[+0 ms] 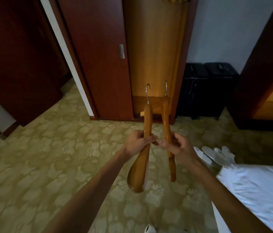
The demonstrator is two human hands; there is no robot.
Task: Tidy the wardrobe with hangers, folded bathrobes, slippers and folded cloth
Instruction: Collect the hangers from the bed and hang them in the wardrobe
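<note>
Head view: your left hand [136, 142] has its fingers curled round the arm of one wooden hanger [142, 148], thumb across the front, and your right hand [177, 148] pinches and wraps the arm of a second wooden hanger [168, 137]. Both hangers stand roughly upright, metal hooks pointing up, close beside each other but apart, held out over the patterned carpet [48, 157]. Your fingertips nearly meet between the two hangers.

Straight beyond the hooks is the open wardrobe [154, 56], its light wooden interior showing, with the dark sliding door [97, 56] pushed to the left. Near the wardrobe floor, something pale pokes out behind the left hanger; you cannot tell what it is. Just right of the wardrobe stand two black bins [208, 88] against the wall. White slippers [213, 154] lie on the carpet near your right wrist, touching the white bedding [258, 190] at the lower right corner.
</note>
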